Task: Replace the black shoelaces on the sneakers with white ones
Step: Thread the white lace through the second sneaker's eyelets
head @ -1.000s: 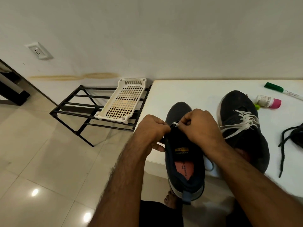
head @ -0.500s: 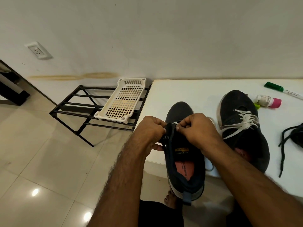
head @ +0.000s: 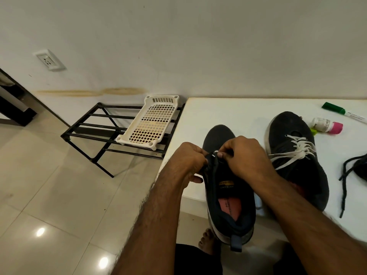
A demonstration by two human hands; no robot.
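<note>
- Clearly the lacing of the second sneaker is under way: the near sneaker [head: 228, 187] hangs half off the near edge of the white table [head: 228, 112], heel toward the person, its eyelets not yet filled as far as I can see.
- Left hand [head: 187, 162] has its fingers curled on the left flap of the upper, steadying it; right hand [head: 245, 155] pinches something small at the top of the tongue, and a white lace tip [head: 215, 152] shows just between the two hands.
- I judge the tip is being fed into an eyelet; the next move calls for a firm pinch close to the tip and the flap held still.
- To the right stands the other sneaker [head: 296, 155], already strung with a white lace [head: 294, 150], loosely and untied.
- Farther right a black lace [head: 345, 175] lies discarded on the table.
- Far right on the table lie a green marker [head: 335, 108] and a small bottle with a pink cap [head: 325, 125].
- Left of the table, against the pale wall, a black metal rack [head: 95, 124] carries a white perforated tray [head: 153, 124]; a socket [head: 48, 60] is set in the wall above, over glossy floor tiles [head: 49, 205].
</note>
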